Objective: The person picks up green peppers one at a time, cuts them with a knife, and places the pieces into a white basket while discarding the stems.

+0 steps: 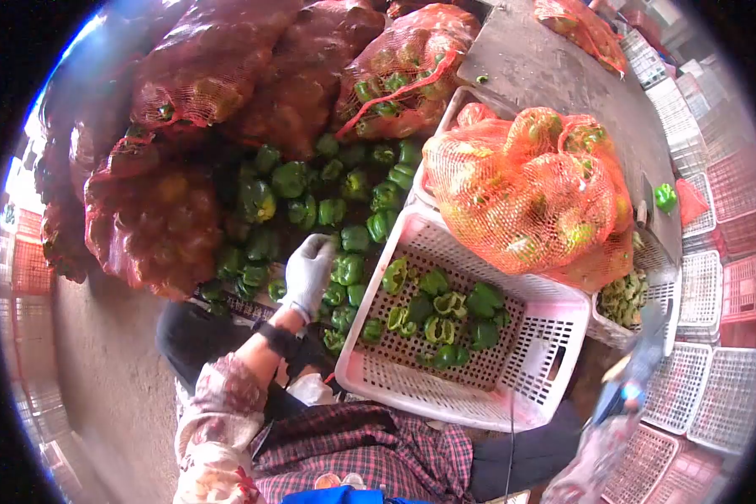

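Observation:
My left hand (309, 273), in a whitish glove, is over a heap of green bell peppers (291, 179). Its fingers are curled down, and whatever they may hold is hidden. Right beside it lies a green bell pepper (348, 270). My right hand (634, 382) is at the far right, past the crate, in a bluish glove smeared by motion. A small pale yellow thing (616, 367) shows at its edge, too blurred to name. Between my hands a white plastic crate (533, 395) is tilted towards me, with several whole and cut-open green peppers inside.
A full orange mesh sack (529, 189) rests at the crate's far edge. More red mesh sacks (197, 76) are piled behind the heap. At right, another crate (665, 315) holds pepper pieces (623, 298), near stacked crates (714, 386). A grey board (563, 71) lies beyond.

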### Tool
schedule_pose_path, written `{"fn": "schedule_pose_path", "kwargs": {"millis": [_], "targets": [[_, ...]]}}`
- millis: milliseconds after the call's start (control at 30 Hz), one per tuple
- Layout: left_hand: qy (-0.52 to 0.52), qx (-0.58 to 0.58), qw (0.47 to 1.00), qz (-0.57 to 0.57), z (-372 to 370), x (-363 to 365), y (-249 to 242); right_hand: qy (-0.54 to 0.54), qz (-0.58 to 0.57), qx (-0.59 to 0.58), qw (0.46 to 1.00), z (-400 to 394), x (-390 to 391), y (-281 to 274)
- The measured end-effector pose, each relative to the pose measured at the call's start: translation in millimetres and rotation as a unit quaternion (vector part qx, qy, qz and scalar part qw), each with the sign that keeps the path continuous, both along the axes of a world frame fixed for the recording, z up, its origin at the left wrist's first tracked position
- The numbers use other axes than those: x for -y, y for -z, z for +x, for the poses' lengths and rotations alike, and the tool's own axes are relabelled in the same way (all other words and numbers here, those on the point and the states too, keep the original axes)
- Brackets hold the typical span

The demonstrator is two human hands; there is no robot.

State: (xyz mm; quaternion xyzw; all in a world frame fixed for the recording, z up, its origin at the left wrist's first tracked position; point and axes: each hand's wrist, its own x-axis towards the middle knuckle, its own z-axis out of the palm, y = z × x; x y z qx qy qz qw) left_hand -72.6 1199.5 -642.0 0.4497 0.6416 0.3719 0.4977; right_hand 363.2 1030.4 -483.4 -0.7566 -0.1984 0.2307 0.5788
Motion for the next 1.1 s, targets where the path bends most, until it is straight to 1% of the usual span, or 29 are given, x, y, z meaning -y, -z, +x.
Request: {"fn": "schedule_pose_path", "kwargs": {"millis": [67,100,167,200,233,267,300,367,400,433,467,500,533,567,600,633,667,700,767,800,833,867,900,933,967,1000,1033,1067,1100], "targets": [[0.1,-0.148,0.978,-0.111,-11,-7,69,0.012,-0.074,-0.013,0.997,-21,41,21],[0.147,-0.207,0.952,-0.169,-10,-10,84,0.014,-0.119,-0.026,0.992,-32,58,35],[0.157,-0.301,0.911,-0.233,10,-9,107,-0.021,-0.202,-0.006,0.979,-43,91,65],[0.141,-0.307,0.908,-0.247,19,-9,129,-0.067,-0.253,0.052,0.964,-38,108,86],[0.134,-0.35,0.899,-0.226,27,-9,142,-0.109,-0.301,0.116,0.94,-34,126,107],[0.131,-0.363,0.892,-0.235,33,-14,135,-0.145,-0.343,0.18,0.91,-42,126,114],[0.13,-0.375,0.884,-0.246,37,-18,128,-0.156,-0.35,0.199,0.902,-43,127,115],[0.117,-0.344,0.9,-0.241,32,-20,134,-0.172,-0.361,0.207,0.893,-49,113,106],[0.096,-0.321,0.918,-0.21,29,-19,111,-0.176,-0.361,0.194,0.895,-56,95,99],[0.032,-0.214,0.96,-0.177,19,-18,131,-0.18,-0.323,0.171,0.913,-67,75,91],[-0.028,-0.105,0.984,-0.14,2,-15,169,-0.181,-0.285,0.145,0.93,-82,57,83],[-0.085,0.008,0.991,-0.101,-9,-15,186,-0.181,-0.246,0.119,0.945,-95,47,78],[-0.123,0.177,0.973,-0.079,4,-12,104,-0.155,-0.123,-0.101,0.975,-102,44,103],[-0.114,0.205,0.968,-0.092,-1,-11,73,-0.193,-0.081,-0.125,0.97,-118,34,111],[-0.108,0.199,0.969,-0.101,-4,-9,40,-0.231,-0.04,-0.153,0.96,-135,25,119],[-0.102,0.193,0.97,-0.109,-5,-5,6,-0.308,-0.049,-0.036,0.949,-162,6,105],[-0.057,0.199,0.975,-0.087,-7,0,-22,-0.364,-0.047,0.086,0.926,-189,-13,92],[-0.01,0.182,0.982,-0.052,-3,9,-47,-0.396,-0.006,0.159,0.904,-209,-29,79],[0.086,0.152,0.984,0.024,9,32,-85,-0.42,-0.036,0.166,0.892,-236,-41,65],[0.131,0.107,0.985,0.024,15,44,-99,-0.409,-0.015,0.121,0.904,-245,-43,60],[0.19,0.015,0.981,0.022,21,60,-116,-0.401,0.006,0.074,0.913,-253,-42,58],[0.235,0.005,0.972,0.018,25,76,-108,-0.383,-0.024,0.069,0.921,-253,-37,69],[0.236,-0.026,0.971,0.033,37,94,-105,-0.365,-0.053,0.062,0.927,-253,-30,79],[0.253,0.019,0.965,0.061,43,102,-99,-0.374,0.046,0.105,0.92,-243,-23,92],[0.255,0.037,0.964,0.066,45,109,-82,-0.312,0.037,0.098,0.944,-239,-11,86],[0.266,0.061,0.956,0.11,50,115,-82,-0.333,0.1,-0.198,0.917,-233,1,86],[0.311,0.05,0.945,0.086,58,118,-81,-0.308,0.011,-0.168,0.936,-217,26,103],[0.356,0.038,0.932,0.063,67,121,-80,-0.298,-0.053,-0.153,0.941,-207,38,115],[0.401,0.026,0.915,0.042,75,123,-78,-0.305,-0.071,-0.137,0.94,-207,37,116]]}}
